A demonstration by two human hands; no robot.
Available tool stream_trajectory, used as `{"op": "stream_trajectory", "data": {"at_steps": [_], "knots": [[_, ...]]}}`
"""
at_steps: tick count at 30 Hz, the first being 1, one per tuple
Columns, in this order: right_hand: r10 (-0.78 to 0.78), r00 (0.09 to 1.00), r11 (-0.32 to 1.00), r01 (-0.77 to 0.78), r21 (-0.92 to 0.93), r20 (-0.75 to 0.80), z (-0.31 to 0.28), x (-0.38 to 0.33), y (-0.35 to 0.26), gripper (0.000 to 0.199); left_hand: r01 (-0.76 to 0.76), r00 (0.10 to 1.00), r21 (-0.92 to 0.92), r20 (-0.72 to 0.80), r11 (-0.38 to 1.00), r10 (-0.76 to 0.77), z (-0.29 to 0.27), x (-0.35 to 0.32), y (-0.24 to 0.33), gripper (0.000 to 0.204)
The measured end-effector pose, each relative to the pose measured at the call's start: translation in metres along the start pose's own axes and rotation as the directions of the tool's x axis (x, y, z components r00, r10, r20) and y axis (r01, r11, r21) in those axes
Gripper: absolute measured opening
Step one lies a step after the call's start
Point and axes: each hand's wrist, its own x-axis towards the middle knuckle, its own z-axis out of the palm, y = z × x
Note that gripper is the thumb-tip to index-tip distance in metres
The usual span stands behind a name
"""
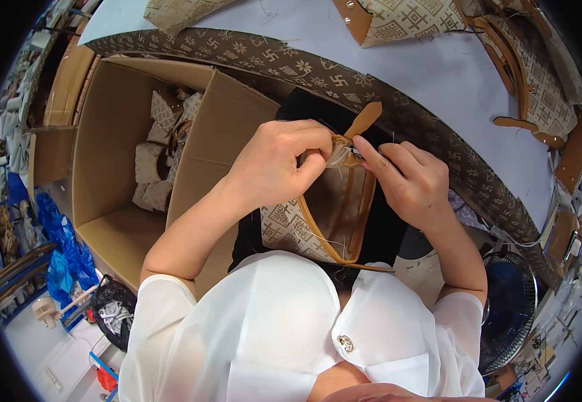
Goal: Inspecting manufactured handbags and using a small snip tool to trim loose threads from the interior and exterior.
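Observation:
An open-topped handbag (284, 231) in beige patterned fabric with tan trim rests on my lap, its brown lining showing. A tan strap end (365, 119) sticks up at its far end. My left hand (281, 161) is closed in a pinch at the far rim, beside a tangle of pale loose threads (338, 155). What its fingertips hold is hidden. My right hand (408, 177) grips the rim by the strap end, thumb and fingers pressed together. A small shiny bit shows beneath its thumb, too small to name. Loose threads also trail from the bag's near corner.
On my left an open cardboard box (127, 224) holds several beige patterned pieces (150, 164). A white table (291, 27) with a brown patterned edge curves ahead, bearing more bags (412, 20). A black fan (509, 311) stands at lower right, and a black bin bag (113, 308) at lower left.

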Motion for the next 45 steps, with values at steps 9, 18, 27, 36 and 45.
{"op": "stream_trajectory", "data": {"at_steps": [9,18,27,36,45], "knots": [[0.049,0.995,0.999,-0.049,-0.002,-0.088,0.013,-0.001,-0.006,0.048,-0.018,1.0,0.021,0.02,1.0,0.017,0.003,0.003,0.001,0.006],[0.077,0.997,0.939,-0.068,0.337,-0.014,0.003,0.002,0.017,0.051,-0.045,0.999,0.011,-0.012,0.999,0.045,0.003,0.003,-0.001,0.006],[-0.12,0.922,0.87,-0.082,0.487,0.368,-0.015,0.006,0.02,0.048,0.01,1.0,0.038,0.012,0.999,-0.01,0.002,0.002,-0.001,0.003],[-0.003,0.999,0.975,-0.007,0.221,0.046,-0.006,0.008,0.029,0.043,0.048,0.998,0.086,0.023,0.995,-0.05,0.01,0.007,0.003,0.016],[-0.138,0.989,0.99,0.137,0.04,0.043,-0.001,0.0,0.034,0.059,-0.018,0.999,0.111,0.047,0.994,0.013,0.008,0.004,0.004,0.01]]}}
